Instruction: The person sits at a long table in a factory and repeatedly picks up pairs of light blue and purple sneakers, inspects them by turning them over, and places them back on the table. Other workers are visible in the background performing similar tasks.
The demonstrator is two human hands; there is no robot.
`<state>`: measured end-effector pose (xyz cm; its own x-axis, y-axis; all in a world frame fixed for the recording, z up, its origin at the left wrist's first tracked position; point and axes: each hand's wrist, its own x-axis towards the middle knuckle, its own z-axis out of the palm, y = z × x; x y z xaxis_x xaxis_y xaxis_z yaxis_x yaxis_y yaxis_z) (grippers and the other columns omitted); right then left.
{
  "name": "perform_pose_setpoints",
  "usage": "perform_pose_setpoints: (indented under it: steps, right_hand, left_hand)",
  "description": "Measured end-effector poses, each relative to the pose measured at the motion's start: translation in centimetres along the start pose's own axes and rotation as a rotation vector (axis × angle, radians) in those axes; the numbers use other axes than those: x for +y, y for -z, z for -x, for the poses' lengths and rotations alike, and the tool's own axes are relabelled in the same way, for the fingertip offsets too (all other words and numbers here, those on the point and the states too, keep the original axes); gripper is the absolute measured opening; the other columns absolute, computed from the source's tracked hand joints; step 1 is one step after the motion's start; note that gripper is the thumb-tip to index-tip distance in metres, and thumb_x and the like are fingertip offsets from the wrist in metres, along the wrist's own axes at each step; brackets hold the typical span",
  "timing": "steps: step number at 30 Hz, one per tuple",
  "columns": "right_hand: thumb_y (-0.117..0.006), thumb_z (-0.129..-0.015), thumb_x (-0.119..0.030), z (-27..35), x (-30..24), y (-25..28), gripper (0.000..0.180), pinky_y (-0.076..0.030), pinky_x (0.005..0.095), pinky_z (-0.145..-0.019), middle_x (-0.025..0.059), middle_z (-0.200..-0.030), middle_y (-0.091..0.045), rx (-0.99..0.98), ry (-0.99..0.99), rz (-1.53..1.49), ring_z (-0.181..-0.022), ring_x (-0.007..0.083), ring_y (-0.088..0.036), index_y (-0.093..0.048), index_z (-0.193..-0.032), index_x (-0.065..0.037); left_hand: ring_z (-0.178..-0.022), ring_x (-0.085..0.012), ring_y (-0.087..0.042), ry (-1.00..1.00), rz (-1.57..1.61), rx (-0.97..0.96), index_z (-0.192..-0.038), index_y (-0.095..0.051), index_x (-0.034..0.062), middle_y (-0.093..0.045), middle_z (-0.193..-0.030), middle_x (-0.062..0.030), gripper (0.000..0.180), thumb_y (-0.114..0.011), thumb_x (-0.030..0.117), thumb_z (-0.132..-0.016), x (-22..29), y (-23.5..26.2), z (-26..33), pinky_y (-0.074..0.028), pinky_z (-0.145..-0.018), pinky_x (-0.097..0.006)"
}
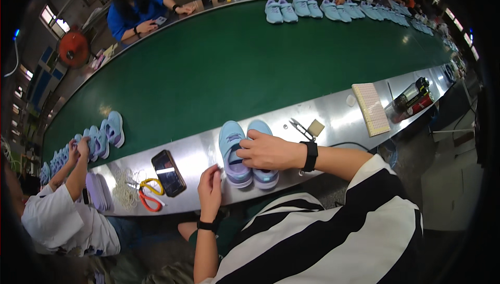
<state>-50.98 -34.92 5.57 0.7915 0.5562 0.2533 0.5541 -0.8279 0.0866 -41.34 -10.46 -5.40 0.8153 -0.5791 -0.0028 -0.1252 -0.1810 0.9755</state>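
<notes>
Two light-blue shoes with purple trim stand side by side on the steel ledge in front of me. My right hand (268, 151) lies across the top of the right shoe (260, 128), fingers curled over its tongue and reaching toward the left shoe (232, 143). My left hand (210, 184) sits at the ledge's near edge, fingers bent, touching the sole side of the left shoe. Both wrists wear black bands.
A phone (167, 172), yellow and orange scissors (147, 193) and a coil of white string (125, 189) lie left of the shoes. Small snips (300, 128), a perforated pad (371, 108) and bottles (414, 96) sit right. Other people handle shoes along the green belt (234, 65).
</notes>
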Motion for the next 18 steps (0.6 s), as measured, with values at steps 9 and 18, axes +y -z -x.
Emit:
perform_pose_setpoints:
  steps: [9,18]
  right_hand:
    - [-0.077,-0.059,-0.023,1.7,-1.7,4.8,0.023,-0.037,0.0342,-0.064,-0.0003,-0.061,-0.052,0.422,-0.646,-0.29,-0.056,0.0187,-0.053,-0.059,-0.064,-0.01]
    - [-0.075,-0.069,-0.059,-0.8,32.5,14.8,0.066,-0.04,0.0587,-0.096,0.0146,-0.109,-0.072,0.442,-1.525,0.085,-0.102,0.0354,-0.068,-0.072,-0.106,-0.005]
  left_hand:
    - [-0.084,-0.0165,-0.066,-0.046,-0.004,0.08,-0.101,-0.066,-0.0048,-0.069,-0.094,-0.0113,0.022,-0.053,0.013,-0.101,-0.3,0.9,1.0,-0.054,-0.076,-0.028]
    - [-0.083,-0.0137,-0.064,-0.064,0.1,0.05,-0.103,-0.065,-0.0043,-0.069,-0.095,-0.01,0.023,-0.052,0.015,-0.102,-1.9,0.1,0.5,-0.053,-0.077,-0.026]
